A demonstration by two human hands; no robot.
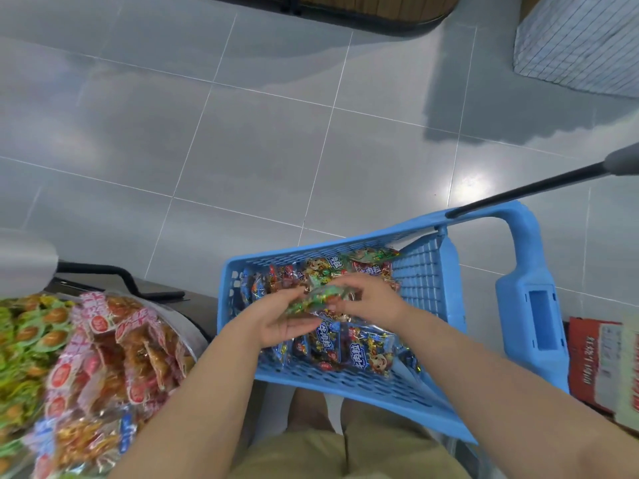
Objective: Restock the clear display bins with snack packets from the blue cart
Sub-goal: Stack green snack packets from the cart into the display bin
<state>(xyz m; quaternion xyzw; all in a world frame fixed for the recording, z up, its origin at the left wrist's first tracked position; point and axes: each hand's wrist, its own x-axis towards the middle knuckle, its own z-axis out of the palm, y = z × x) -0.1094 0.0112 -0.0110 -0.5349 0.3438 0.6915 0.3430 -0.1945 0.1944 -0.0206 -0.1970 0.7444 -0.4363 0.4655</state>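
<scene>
Grabbing stage: both hands, left hand [281,318] and right hand [368,299], pinch a green packet [320,299] over the blue cart [349,385]. Next I'd guess it swings left to the bins [186,335].

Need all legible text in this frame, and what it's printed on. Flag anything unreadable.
"牛肉粒": white characters on the blue packets in the blue cart; their smaller print is unreadable.
On the green packet held between the left hand and right hand: too blurred to read.
On the pink packets at left: red round labels, blurred.
On the red carton at right: vertical print, blurred.
</scene>
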